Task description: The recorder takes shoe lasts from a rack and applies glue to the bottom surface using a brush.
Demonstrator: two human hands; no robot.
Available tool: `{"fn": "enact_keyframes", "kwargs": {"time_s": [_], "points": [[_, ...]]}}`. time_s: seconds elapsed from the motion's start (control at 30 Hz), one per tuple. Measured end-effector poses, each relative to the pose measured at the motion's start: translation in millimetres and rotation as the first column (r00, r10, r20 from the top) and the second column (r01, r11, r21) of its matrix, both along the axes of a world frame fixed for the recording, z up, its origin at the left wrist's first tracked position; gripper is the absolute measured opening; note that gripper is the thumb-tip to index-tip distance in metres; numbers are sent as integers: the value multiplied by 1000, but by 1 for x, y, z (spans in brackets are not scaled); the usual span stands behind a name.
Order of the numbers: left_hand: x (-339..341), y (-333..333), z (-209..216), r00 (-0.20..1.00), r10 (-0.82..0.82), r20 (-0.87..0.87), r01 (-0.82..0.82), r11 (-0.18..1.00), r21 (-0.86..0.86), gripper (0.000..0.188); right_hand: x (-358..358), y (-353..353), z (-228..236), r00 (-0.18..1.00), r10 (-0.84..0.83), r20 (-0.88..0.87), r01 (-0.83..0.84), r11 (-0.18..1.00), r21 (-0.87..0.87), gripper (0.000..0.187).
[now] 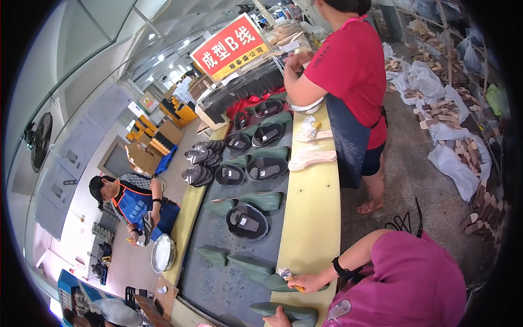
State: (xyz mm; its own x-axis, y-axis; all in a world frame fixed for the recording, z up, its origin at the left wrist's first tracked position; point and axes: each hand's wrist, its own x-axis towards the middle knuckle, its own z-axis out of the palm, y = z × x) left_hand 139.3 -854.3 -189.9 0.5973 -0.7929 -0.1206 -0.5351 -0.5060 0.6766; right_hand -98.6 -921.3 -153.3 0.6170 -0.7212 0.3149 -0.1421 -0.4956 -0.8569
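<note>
At the lower right, my right hand (306,282) is closed round a glue brush (284,273) with a yellow handle and whitish, clotted bristles. The brush is over the yellow ledge, beside a green shoe last (277,283). Cut off by the lower edge, my left hand (279,318) grips another green shoe last (297,312), its thumb on top and its other fingers hidden. Farther up the grey conveyor belt (207,280) lie more green lasts (248,265). Beyond them a dark shoe upper (248,222) with a pale label sits among the lasts.
Yellow ledges (308,218) edge the belt. Across it, a co-worker (136,204) holds a dark shoe piece and a brush near a bowl of white paste (163,253). Another person in red (354,76) stands ahead on my side. Pale insole boards (312,158) lie on the near ledge.
</note>
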Motion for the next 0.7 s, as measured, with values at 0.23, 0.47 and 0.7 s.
{"fn": "enact_keyframes", "kwargs": {"time_s": [0.23, 0.47, 0.7], "points": [[-19, 19, 40, 993, -33, -110, 30, 999, -26, 59, -6, 3, 4, 999, -19, -38, 18, 1000, -25, 28], [-18, 24, 31, 985, -14, -173, 4, 998, -58, 55, -11, 3, 19, 983, 19, -183, -8, 998, 61, 28], [-18, 23, 25, 980, -12, -199, -12, 993, -119, 50, -11, 4, 14, 986, -27, -163, 36, 998, 53, 30]]}}
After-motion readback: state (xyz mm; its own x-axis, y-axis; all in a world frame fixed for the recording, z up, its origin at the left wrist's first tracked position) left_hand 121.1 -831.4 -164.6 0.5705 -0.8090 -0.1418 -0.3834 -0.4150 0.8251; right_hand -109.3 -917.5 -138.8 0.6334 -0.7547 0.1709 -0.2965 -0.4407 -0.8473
